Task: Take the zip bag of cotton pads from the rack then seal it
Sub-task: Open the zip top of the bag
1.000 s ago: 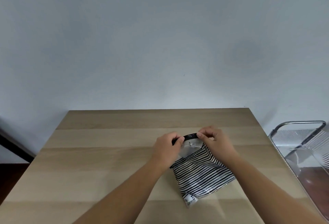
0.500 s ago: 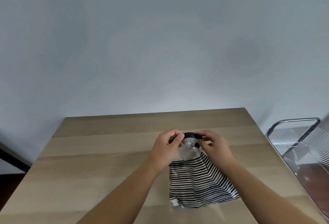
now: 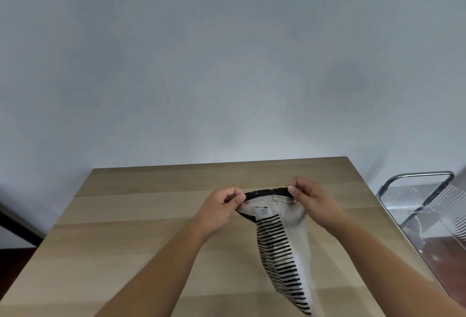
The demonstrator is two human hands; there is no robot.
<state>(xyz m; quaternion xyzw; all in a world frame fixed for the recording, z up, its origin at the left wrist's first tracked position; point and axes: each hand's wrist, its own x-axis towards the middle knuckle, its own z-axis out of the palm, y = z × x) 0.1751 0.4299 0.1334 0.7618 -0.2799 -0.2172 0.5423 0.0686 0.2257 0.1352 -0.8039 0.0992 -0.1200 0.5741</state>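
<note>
Since the earlier frames, both hands have drawn apart along the top of the zip bag (image 3: 280, 246), and the bag has turned from a broad, flat face to a narrower, edge-on hang. Left hand (image 3: 222, 209): fingers curled, thumb and forefinger pinched shut on the left end of the black zip strip (image 3: 267, 192). Right hand (image 3: 311, 199): thumb and forefinger likewise clamped on the right end of the same strip. Between the two pinches the strip runs as a shallow upward arc, and a second dark edge shows lower, below the left hand, so the mouth of the bag appears partly spread; whether any length of the zip is pressed closed cannot be told. Below the strip comes a clear, glossy band, then the black-and-white striped body, which tapers down and to the right toward the near edge of the wooden table (image 3: 126, 241). The lower end of the bag lies at or just above the tabletop; contact cannot be confirmed. Contents of the bag are not discernible through the stripes. Both forearms enter from the bottom of the view and converge on the bag. At the right side, beside the table, stands a metal rack (image 3: 423, 190) with a tubular rail and a clear panel. A plain pale wall (image 3: 227, 64) fills the background.
</note>
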